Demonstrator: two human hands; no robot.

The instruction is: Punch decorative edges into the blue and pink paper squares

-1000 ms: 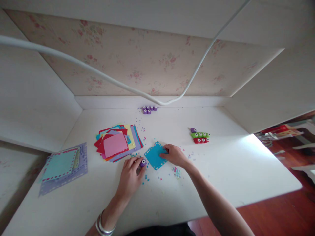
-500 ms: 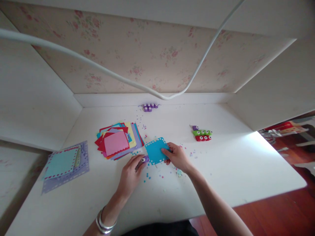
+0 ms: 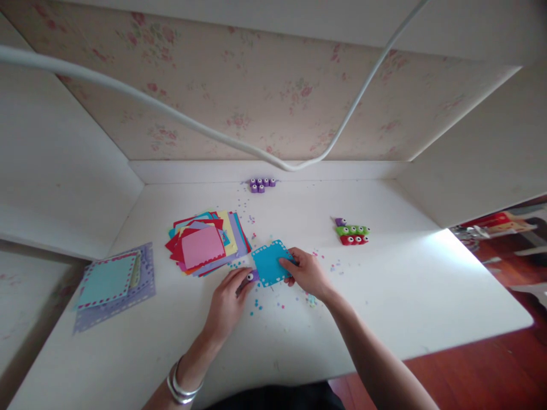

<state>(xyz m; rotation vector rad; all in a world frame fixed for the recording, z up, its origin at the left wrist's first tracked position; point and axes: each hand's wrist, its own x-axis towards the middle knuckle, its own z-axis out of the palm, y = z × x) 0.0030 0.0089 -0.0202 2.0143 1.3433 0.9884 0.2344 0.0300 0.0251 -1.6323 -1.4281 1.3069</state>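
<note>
My left hand [image 3: 231, 290] is closed around a small purple craft punch [image 3: 253, 277], whose front meets the left edge of a blue paper card [image 3: 271, 263]. Between thumb and fingers, my right hand [image 3: 305, 270] grips the card's right side. Small punched holes run along the card's edges. Tiny paper bits [image 3: 255, 307] in blue, pink and other colours are scattered on the white table [image 3: 376, 319] below and around the hands.
Left of the hands lies a pile of coloured cards [image 3: 203, 247]. Farther left are bordered sheets [image 3: 106, 282]. Purple punches [image 3: 261, 185] stand near the back wall; green and red punches [image 3: 354, 234] sit to the right. A white cable [image 3: 213, 136] hangs in front.
Both hands keep nearly the same pose on the punch and the card. The whole view has shifted very slightly.
</note>
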